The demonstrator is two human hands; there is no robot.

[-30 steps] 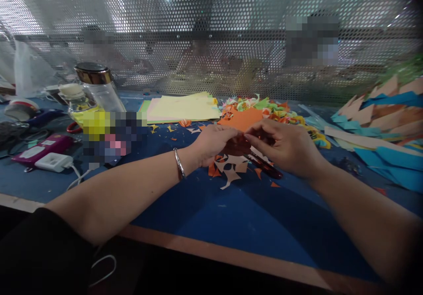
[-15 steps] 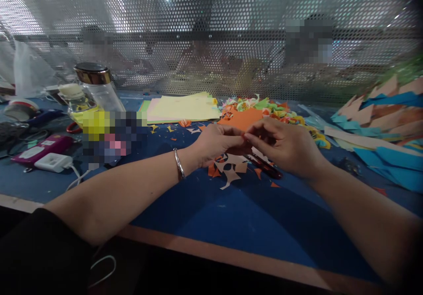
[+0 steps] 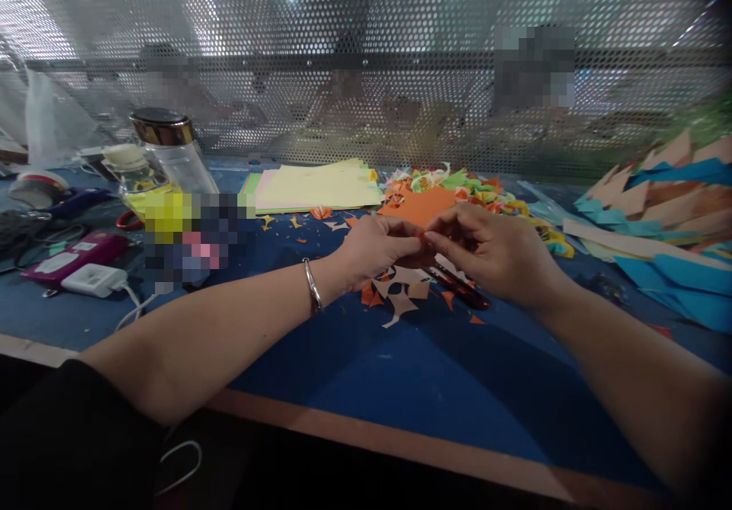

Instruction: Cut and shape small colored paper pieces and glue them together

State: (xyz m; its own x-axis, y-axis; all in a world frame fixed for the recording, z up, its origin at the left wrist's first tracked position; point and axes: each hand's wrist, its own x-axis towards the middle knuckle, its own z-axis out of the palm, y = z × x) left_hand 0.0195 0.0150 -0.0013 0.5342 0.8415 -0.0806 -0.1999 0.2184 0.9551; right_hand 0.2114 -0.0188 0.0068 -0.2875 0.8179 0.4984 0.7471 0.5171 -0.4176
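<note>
My left hand [image 3: 377, 249] and my right hand [image 3: 495, 255] meet over the middle of the blue table, thumbs and fingers pinched together tip to tip. A speck of orange shows between the fingertips, but what they hold is too small and hidden to make out. Below them lie peach and orange paper scraps [image 3: 400, 306] with curved cut edges. A slender dark red tool [image 3: 466, 290] rests among these, its far end covered by my hands. Just behind my fingers is an orange paper sheet [image 3: 420, 203] with cut-out edges.
A stack of coloured paper [image 3: 320, 186] lies at the back, beside a heap of cut scraps [image 3: 474, 182]. Folded blue and peach paper pieces [image 3: 663, 266] fill the right. Leftward stand a clear bottle [image 3: 180, 163], a white charger [image 3: 94, 280] and a magenta box [image 3: 72, 258]. A perforated metal screen [image 3: 400, 7] rises behind.
Both hands keep the same pinch at nearly the same spot. The view has shifted very slightly; nothing on the table has visibly moved.
</note>
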